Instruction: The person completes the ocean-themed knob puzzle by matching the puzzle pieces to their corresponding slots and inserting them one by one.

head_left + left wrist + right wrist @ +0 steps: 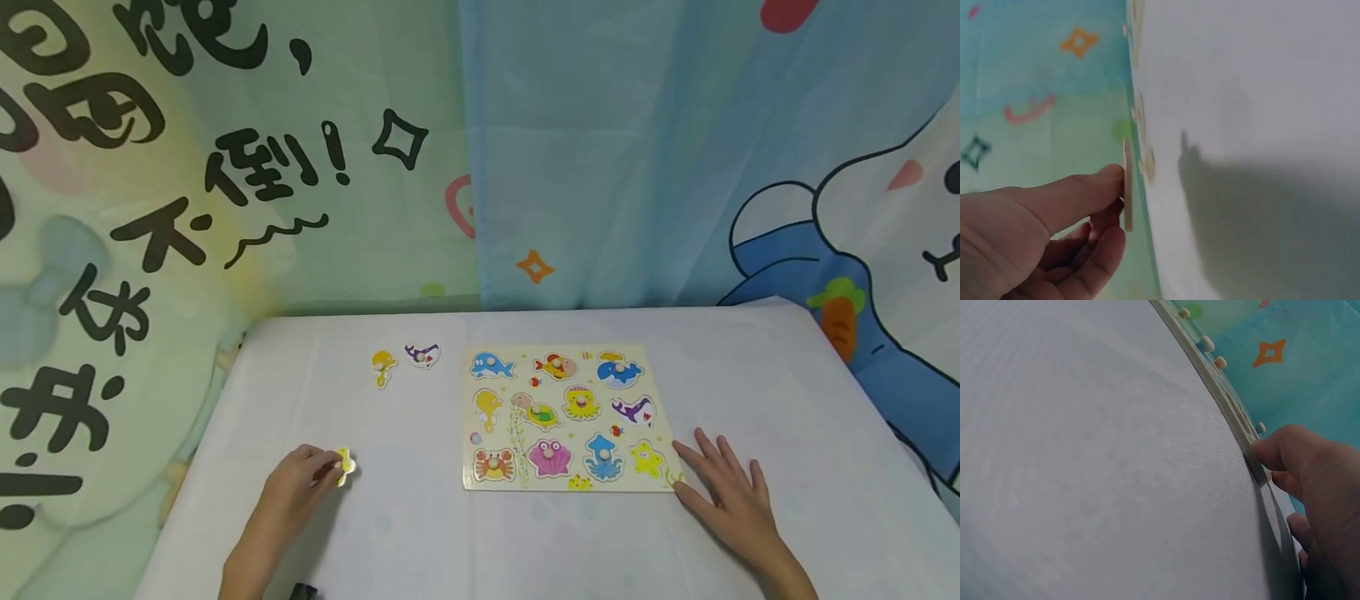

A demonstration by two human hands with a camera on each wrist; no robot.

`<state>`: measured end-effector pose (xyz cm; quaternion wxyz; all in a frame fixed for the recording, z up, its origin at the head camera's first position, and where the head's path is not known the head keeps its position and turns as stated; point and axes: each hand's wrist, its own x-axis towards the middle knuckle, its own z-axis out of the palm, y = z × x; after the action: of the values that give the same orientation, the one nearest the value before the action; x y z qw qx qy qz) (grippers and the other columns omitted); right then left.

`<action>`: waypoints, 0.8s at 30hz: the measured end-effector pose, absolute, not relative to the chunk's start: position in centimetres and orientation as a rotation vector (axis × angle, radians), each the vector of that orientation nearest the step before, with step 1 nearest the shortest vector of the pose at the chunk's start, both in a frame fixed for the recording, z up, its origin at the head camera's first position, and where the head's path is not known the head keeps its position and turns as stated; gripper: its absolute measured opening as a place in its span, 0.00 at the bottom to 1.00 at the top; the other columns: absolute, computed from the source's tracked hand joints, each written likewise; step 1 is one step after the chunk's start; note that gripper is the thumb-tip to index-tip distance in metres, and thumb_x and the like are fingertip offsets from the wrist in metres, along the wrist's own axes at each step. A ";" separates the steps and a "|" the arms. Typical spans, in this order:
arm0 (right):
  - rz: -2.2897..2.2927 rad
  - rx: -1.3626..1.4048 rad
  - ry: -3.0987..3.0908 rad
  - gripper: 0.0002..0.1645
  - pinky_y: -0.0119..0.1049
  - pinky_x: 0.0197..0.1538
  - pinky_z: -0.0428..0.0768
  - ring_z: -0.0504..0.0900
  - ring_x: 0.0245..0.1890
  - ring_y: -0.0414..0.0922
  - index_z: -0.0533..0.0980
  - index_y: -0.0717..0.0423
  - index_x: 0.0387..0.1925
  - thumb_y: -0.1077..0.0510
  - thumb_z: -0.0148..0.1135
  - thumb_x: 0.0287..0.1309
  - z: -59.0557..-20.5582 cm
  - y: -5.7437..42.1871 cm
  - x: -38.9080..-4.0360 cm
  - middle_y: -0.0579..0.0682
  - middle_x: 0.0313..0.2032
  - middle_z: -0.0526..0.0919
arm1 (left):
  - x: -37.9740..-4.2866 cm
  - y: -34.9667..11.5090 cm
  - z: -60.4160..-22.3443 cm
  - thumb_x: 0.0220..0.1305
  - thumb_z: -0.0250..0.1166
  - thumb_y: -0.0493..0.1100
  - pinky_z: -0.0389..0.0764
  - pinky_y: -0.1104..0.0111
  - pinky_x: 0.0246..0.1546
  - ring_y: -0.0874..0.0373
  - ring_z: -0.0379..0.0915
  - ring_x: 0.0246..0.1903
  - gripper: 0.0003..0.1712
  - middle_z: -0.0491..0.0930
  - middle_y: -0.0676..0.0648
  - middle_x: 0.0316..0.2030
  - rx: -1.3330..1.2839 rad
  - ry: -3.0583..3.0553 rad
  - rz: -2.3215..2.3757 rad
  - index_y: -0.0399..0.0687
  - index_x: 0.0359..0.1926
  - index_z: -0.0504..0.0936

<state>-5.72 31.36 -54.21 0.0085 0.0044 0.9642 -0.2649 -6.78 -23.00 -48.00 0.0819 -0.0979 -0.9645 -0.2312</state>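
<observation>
My left hand (pixel 298 482) pinches a thin yellow puzzle piece (pixel 346 467) between thumb and fingertips. The piece is tipped on edge above the table; in the left wrist view the puzzle piece (pixel 1127 187) shows only its narrow wooden side. A sea-animal puzzle board (pixel 555 491) lies flat to the right, most places filled with knobbed pieces. With fingers spread, my right hand (pixel 731 500) rests at the board's lower right corner. In the right wrist view its thumb (pixel 1272 450) touches the edge of the board (pixel 1229 419).
A loose yellow seahorse piece (pixel 383 367) and a purple shark-like piece (pixel 422 356) lie on the white tablecloth (pixel 420 542), left of the board. A small black object (pixel 303 592) shows at the bottom edge. Behind the table hangs a printed curtain (pixel 600 167).
</observation>
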 end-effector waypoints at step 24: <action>-0.801 0.012 3.032 0.35 0.67 0.67 0.18 0.33 0.76 0.61 0.68 0.54 0.65 0.41 0.54 0.62 -54.3 31.2 -5.5 0.64 0.74 0.52 | -9.4 -4.1 -48.6 0.63 0.65 0.46 0.73 0.80 0.38 0.65 0.69 0.34 0.08 0.79 0.55 0.34 -1.134 -2.742 -0.615 0.50 0.40 0.86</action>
<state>-5.54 31.20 -54.34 0.0027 0.0037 0.9668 -0.2555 -9.42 -4.09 -48.60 0.0554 -0.3736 -0.9035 -0.2028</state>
